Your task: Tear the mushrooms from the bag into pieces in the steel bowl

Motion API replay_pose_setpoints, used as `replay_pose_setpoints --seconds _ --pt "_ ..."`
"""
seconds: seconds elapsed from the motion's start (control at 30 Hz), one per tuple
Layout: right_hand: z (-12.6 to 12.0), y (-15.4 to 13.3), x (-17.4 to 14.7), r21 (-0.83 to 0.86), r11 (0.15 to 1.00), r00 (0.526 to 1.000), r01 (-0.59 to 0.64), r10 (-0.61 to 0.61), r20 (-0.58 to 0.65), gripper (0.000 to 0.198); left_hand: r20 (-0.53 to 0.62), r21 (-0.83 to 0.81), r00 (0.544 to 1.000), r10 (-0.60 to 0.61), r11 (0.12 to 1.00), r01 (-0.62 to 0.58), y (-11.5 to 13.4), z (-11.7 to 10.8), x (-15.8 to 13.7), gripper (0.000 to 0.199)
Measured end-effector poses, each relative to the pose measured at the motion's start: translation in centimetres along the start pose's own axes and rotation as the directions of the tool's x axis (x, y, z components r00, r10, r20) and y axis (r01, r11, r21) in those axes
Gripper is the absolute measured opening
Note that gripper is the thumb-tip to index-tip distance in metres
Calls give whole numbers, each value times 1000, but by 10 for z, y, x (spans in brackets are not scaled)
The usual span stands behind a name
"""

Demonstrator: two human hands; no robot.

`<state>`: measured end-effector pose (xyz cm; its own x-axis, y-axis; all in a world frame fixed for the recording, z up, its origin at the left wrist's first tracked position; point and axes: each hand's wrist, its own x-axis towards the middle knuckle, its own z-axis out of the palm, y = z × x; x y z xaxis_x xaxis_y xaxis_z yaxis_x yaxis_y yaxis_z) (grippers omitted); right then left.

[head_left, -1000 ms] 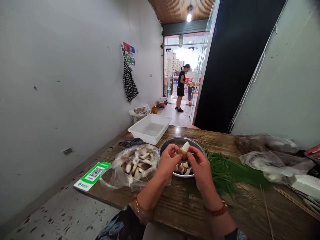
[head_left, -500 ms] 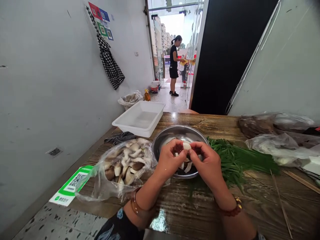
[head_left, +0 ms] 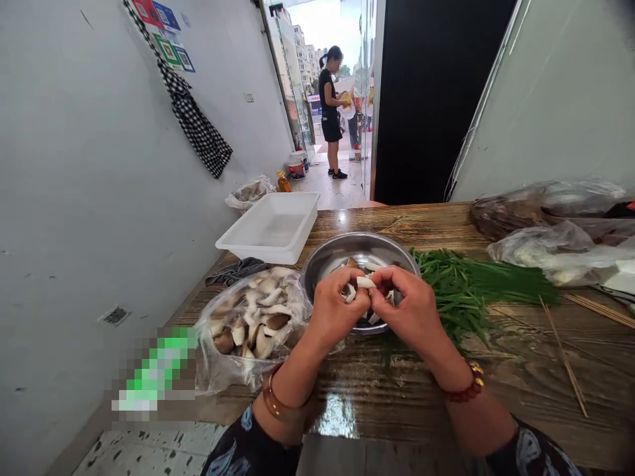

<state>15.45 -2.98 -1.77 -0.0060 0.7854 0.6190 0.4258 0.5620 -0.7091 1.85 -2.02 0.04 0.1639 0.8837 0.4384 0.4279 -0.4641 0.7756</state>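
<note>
My left hand (head_left: 342,305) is closed in a pinch, thumb and forefinger drawn together on a pale mushroom piece (head_left: 366,282). My right hand (head_left: 404,301) pinches the same piece from its other end, thumb and forefinger bent in towards it. My other fingers are curled, and I cannot tell whether they touch anything. The piece is between my fingertips, above the steel bowl (head_left: 380,248), where more mushroom pieces lie, partly hidden by my hands.

As for writing, I can make out none. The green and white sign (head_left: 161,367) at the table's left edge is broken into coloured blocks. The red, blue and green cards (head_left: 166,46) on the wall bear square codes, but any words on them are too small to read. So is the label on the bucket (head_left: 296,165) by the doorway.

My forearms reach forward over the wooden table (head_left: 397,410) and slant inward, so that my hands meet at the bowl. A bangle (head_left: 270,400) circles my left wrist, a red beaded bracelet (head_left: 464,390) my right.

Left of the bowl, a clear plastic bag (head_left: 211,370) lies open around more mushrooms (head_left: 260,320); to the right lie long green leaves (head_left: 451,287).
</note>
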Motion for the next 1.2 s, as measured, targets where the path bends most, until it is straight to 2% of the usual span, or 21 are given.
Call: replay_pose_setpoints --seconds 0.23,0.43,0.57,0.67,0.77,0.93,1.07,1.2 --pt "8 0 -1 -4 998 998 -65 65 -10 4 -3 9 999 -43 999 43 1 -1 0 9" --pt "8 -1 -1 82 979 982 -185 182 45 6 39 -112 992 -122 986 126 -3 -1 0 8" --pt "5 1 0 154 961 972 -230 218 90 7 87 -169 986 -140 974 153 -6 -2 1 9" --pt "3 3 1 157 965 976 -209 195 100 10 52 -122 990 -131 983 137 -5 -6 2 9" --pt "1 4 0 94 990 993 -103 96 75 12 16 -7 996 -84 996 84 -2 -9 2 8" --pt "-3 4 -1 23 999 997 29 -31 77 12 46 144 998 40 988 -46 0 -10 0 9" --pt "-1 2 -1 -31 999 999 16 -15 39 12 79 144 995 68 986 -79 1 -6 0 13" --pt "1 0 -1 14 997 997 -82 82 -4 11 74 67 997 13 998 -18 3 -5 0 14"
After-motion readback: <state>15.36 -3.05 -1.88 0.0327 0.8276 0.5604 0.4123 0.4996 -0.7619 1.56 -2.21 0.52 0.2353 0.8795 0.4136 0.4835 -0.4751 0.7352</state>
